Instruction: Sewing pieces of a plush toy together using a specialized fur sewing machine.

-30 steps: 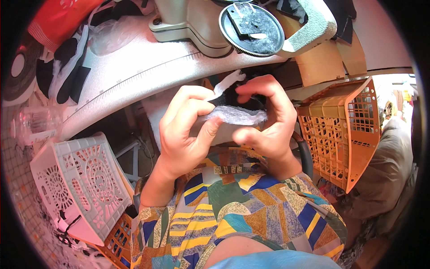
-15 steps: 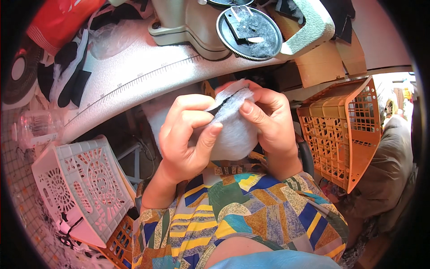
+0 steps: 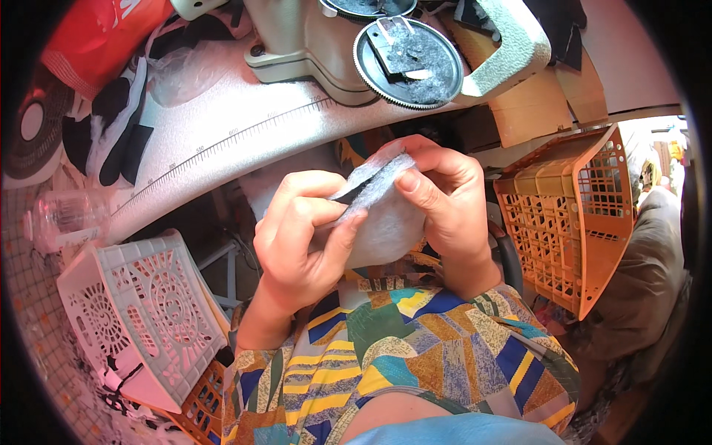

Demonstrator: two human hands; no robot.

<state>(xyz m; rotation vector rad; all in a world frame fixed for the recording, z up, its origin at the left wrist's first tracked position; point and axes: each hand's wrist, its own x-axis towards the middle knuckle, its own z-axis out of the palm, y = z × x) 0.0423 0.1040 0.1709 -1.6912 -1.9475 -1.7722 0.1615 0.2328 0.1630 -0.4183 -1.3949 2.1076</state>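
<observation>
A piece of fluffy pale grey-white fabric point(image 3: 386, 236) hangs between my two hands, over my lap and just in front of the machine bed. Its upper edge is parted into two layers, and a dark inner side shows in the gap. My left hand point(image 3: 305, 236) pinches the left end of that edge between thumb and curled fingers. At the other end, my right hand point(image 3: 445, 199) grips the fabric with the thumb on the near layer and the fingers behind. The fingertips of the right hand are partly hidden by the cloth.
Ahead stands a pale machine point(image 3: 297, 48) with lint-covered toothed discs point(image 3: 415, 89) above a white bed point(image 3: 222, 111) with a printed scale. Dark-and-white cut pieces point(image 3: 122, 122) lie left. A white basket point(image 3: 159, 304) and clear plastic jar point(image 3: 70, 215) are at left, an orange crate point(image 3: 541, 215) at right.
The fabric's parted edge has opened wider, showing more of the dark inside. My left hand has shifted slightly left and down; the right keeps its grip.
</observation>
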